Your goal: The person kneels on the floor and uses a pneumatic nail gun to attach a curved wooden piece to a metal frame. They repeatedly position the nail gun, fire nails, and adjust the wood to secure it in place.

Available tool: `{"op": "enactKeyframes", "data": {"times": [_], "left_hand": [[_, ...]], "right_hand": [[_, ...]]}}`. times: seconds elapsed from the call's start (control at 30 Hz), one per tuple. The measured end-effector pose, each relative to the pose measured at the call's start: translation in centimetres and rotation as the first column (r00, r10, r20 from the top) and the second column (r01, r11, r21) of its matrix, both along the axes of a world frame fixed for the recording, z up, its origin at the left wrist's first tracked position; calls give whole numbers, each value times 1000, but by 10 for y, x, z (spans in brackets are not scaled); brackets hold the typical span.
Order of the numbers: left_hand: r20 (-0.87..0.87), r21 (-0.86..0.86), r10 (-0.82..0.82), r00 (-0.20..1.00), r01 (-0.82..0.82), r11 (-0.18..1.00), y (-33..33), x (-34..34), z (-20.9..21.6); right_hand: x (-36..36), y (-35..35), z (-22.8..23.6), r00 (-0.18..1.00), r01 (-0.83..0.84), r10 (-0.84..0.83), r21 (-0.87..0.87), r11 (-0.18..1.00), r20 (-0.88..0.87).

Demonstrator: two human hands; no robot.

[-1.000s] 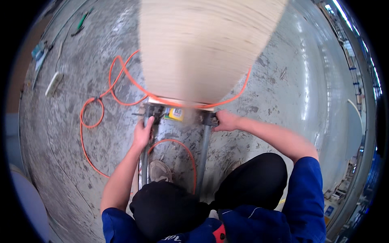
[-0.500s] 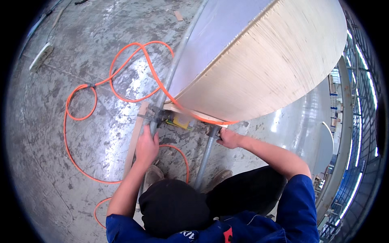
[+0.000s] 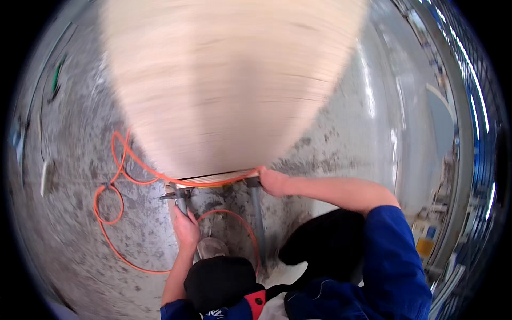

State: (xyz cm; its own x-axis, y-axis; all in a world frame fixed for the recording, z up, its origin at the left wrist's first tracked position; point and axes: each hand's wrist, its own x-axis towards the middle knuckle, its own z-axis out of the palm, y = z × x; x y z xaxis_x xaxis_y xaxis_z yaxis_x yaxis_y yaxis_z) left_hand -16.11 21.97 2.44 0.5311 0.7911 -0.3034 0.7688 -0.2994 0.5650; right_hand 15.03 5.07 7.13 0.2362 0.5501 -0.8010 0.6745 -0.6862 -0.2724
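A very large pale wooden piece (image 3: 229, 101) with a grained, layered-looking surface fills the upper middle, blurred by motion. Two grey metal pipes with dark clamp heads come out at its near end. My left hand (image 3: 185, 228) is wrapped round the left pipe (image 3: 182, 201), just below its clamp head. My right hand (image 3: 273, 182) is closed at the near right corner of the wood, beside the clamp head of the right pipe (image 3: 257, 210). Its fingertips are hidden, so what it grips is unclear. An orange hose (image 3: 140, 161) lies across the wood's near edge and reaches this hand.
More orange hose loops over the worn grey floor (image 3: 144, 234) on the left and between the pipes. My shoe (image 3: 212, 248) is near the left pipe. A white object (image 3: 46, 177) lies far left. A curved grey rail and racks line the right side.
My view has swung, so the wood now stands straight ahead instead of at the upper right. Both hands stay near the clamp heads. The hose still crosses the near edge.
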Motion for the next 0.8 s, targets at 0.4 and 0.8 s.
{"op": "enactKeyframes", "data": {"times": [0.4, 0.8], "left_hand": [[-418, -400, -301, 858, 123, 908, 9, 21, 181], [-622, -586, -142, 770, -337, 737, -147, 14, 477]], "right_hand": [[20, -194, 179, 625, 780, -677, 348, 520, -389], [-107, -623, 319, 550, 827, -834, -181, 533, 56]]}}
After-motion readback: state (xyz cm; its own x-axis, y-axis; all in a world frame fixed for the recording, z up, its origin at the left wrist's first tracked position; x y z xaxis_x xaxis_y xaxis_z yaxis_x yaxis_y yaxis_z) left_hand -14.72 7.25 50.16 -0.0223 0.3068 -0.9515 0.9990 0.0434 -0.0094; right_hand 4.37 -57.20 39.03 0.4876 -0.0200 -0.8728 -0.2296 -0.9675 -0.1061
